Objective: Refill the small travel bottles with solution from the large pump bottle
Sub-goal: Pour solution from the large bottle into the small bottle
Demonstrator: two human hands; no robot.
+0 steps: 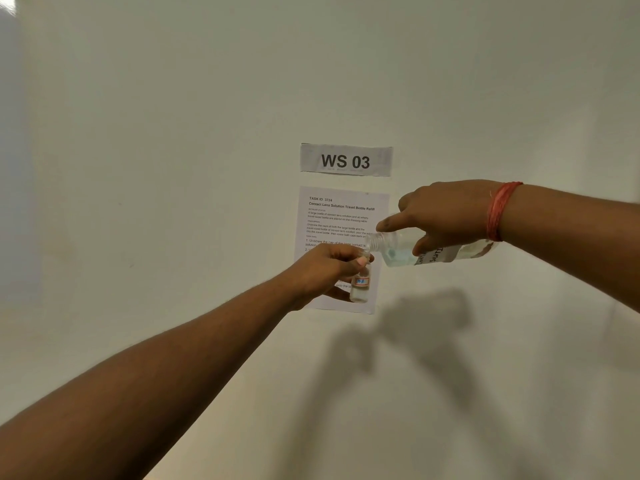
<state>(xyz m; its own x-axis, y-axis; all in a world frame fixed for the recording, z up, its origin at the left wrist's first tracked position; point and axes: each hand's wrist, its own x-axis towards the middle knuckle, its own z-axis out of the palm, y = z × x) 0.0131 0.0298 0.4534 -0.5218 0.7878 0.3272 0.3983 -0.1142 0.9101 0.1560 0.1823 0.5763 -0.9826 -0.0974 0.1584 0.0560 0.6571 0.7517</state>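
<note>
My left hand (329, 268) grips a small clear travel bottle (360, 287) upright in the air, a little liquid at its bottom and an orange-framed label on its side. My right hand (446, 216) holds a large clear bottle (398, 252) tipped almost flat, its index finger stretched along the top toward the neck. The large bottle has no cap or pump on it, and its open mouth touches the small bottle's mouth. Clear liquid lies along the large bottle's lower side. A red thread band circles my right wrist.
Both bottles are held in front of a pale wall. A paper sign reading "WS 03" (346, 161) and a printed task sheet (332, 216) hang on the wall behind my hands. Shadows of my arms fall on the wall below.
</note>
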